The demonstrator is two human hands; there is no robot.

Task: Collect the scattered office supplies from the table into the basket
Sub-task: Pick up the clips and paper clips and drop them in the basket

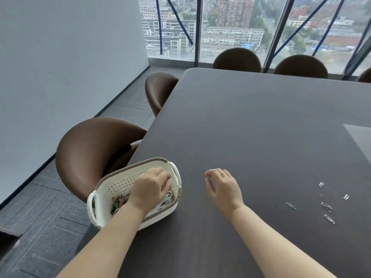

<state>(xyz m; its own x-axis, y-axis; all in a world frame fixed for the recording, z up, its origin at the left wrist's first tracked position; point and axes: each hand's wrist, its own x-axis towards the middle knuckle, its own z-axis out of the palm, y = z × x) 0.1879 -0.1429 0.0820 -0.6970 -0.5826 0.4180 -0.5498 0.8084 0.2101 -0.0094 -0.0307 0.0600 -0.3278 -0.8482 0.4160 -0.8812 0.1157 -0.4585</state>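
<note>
Still five paperclips [326,206] on table [261,127]; left hand [149,190] curled in basket [112,189], grip unclear; right hand [222,187] spread.

Both forearms are bare to the frame edge, and the left hand [149,189] and right hand [222,189] wear nothing.

Dark table [251,121]: basket [112,187], paper clips [326,206].

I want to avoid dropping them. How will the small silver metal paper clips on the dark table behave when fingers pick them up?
The small silver metal paper clips lie flat and thin on the dark table, so pinching one probably needs a fingernail or a slide. They look light and stiff, and unlikely to roll. The tangled pair may lift together.
</note>
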